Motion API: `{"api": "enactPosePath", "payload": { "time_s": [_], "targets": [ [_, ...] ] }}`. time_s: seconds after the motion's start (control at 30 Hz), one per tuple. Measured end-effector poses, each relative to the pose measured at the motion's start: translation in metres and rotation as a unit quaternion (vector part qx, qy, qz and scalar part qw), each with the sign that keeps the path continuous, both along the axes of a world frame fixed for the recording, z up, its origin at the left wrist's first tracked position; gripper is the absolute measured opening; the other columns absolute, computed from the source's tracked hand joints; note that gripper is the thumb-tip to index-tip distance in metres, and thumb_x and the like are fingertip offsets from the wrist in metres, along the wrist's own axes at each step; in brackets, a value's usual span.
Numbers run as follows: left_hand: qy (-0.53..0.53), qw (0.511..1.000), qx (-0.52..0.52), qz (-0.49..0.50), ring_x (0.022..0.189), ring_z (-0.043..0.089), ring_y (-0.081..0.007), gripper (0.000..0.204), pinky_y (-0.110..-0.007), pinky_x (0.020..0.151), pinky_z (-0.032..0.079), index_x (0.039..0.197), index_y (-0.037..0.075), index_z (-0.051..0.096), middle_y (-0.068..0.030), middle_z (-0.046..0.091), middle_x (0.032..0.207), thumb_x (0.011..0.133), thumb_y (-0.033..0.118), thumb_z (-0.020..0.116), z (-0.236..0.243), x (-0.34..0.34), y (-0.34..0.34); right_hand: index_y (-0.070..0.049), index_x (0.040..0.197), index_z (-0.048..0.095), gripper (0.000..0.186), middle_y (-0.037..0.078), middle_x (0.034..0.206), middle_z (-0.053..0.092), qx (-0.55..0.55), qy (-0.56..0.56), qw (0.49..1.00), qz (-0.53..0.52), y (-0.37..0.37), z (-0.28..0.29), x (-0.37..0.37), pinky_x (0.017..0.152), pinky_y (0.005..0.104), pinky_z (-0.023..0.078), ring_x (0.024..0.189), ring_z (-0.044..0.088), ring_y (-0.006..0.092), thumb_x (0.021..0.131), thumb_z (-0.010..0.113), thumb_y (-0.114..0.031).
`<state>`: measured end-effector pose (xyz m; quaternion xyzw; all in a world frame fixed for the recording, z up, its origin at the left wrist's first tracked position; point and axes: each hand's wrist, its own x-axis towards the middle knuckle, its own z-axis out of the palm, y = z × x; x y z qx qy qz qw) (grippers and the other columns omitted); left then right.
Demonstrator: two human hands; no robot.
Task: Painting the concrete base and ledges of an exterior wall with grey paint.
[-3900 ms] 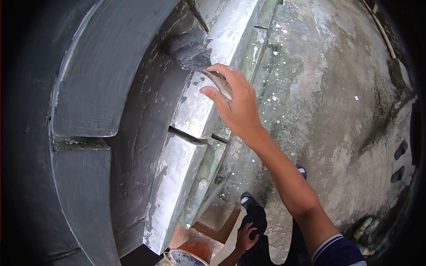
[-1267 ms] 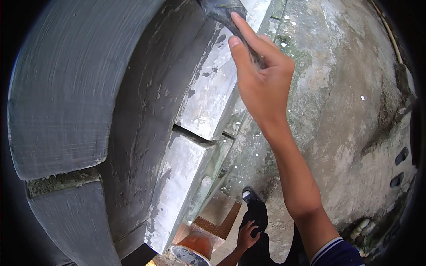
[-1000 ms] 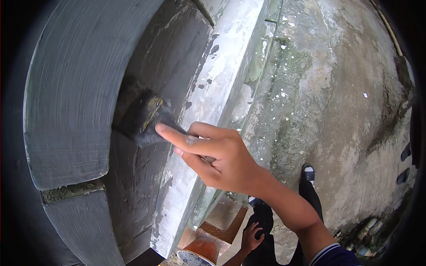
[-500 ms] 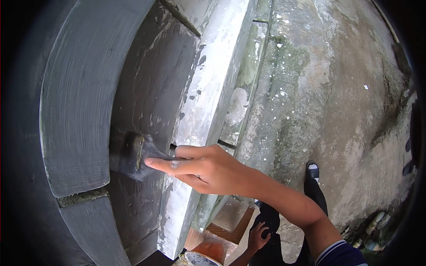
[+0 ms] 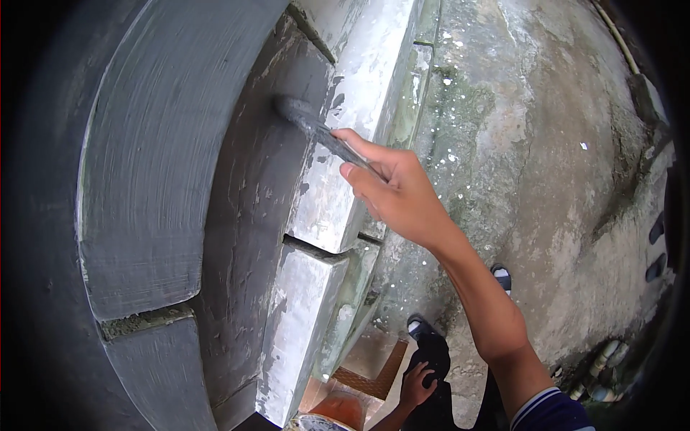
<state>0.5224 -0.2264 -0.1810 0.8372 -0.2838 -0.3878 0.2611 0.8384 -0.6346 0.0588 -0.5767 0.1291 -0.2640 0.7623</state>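
A paintbrush (image 5: pixel 320 131) with a worn grey handle is in my right hand (image 5: pixel 395 183), gripped between thumb and fingers. Its head appears edge-on, slightly blurred, against the dark grey recessed wall surface (image 5: pixel 251 172). On one side of this strip stands a raised grey slab (image 5: pixel 154 158) with streaky brush marks; on the other runs a white ledge (image 5: pixel 363 79) with dark blotches. Low in the view, my left hand (image 5: pixel 417 386) hangs by my dark trouser leg, fingers apart and holding nothing.
An orange bucket (image 5: pixel 338 408) with a pale, smeared top stands at the bottom, beside a brown patterned edging (image 5: pixel 370 382). Stained concrete ground (image 5: pixel 546 179) with white spatters stretches to the right. My feet in dark slippers (image 5: pixel 502 276) stand on it. Pale cylindrical objects (image 5: pixel 607 359) lie at lower right.
My right hand has moved up along the recessed strip with the paintbrush, which has turned from its flat face to edge-on. My left hand has barely moved. The view has shifted slightly.
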Motion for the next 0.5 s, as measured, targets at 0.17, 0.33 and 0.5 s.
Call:
{"api": "enactPosePath", "payload": {
  "time_s": [0.17,0.33,0.5],
  "targets": [
    [0.012,0.999,0.002,-0.049,0.13,0.046,-0.0342,0.037,-0.046,0.104,0.039,0.111,0.011,0.063,-0.0149,0.051,0.136,0.08,0.027,0.073,0.004,0.006,0.008,-0.001,0.139,0.048,0.044,0.004,0.074,0.062,0.036,0.054,0.998,0.024,-0.026,0.015,-0.003,0.059,0.0296,0.044,0.058,0.051,0.0103,0.097,0.052,-0.017],
    [0.019,0.997,-0.004,-0.068,0.131,0.044,-0.0381,0.041,-0.048,0.105,0.039,0.113,0.008,0.062,-0.0166,0.05,0.137,0.079,0.029,0.073,-0.002,0.006,0.05,0.002,0.126,0.057,0.038,0.011,0.07,0.065,-0.13,0.129,0.975,-0.124,-0.036,0.007,0.046,0.046,0.0273,0.036,0.048,0.044,0.0083,0.1,0.047,-0.023],
    [0.0,0.989,0.057,-0.136,0.134,0.04,-0.0375,0.047,-0.05,0.107,0.035,0.118,0.008,0.06,-0.0166,0.048,0.139,0.08,0.033,0.071,0.014,0.003,0.072,0.006,0.103,0.059,0.029,0.021,0.071,0.062,-0.247,0.177,0.949,-0.086,0.0,0.013,0.024,0.064,0.039,0.044,0.068,0.058,0.0289,0.098,0.046,-0.02]
  ]
}}
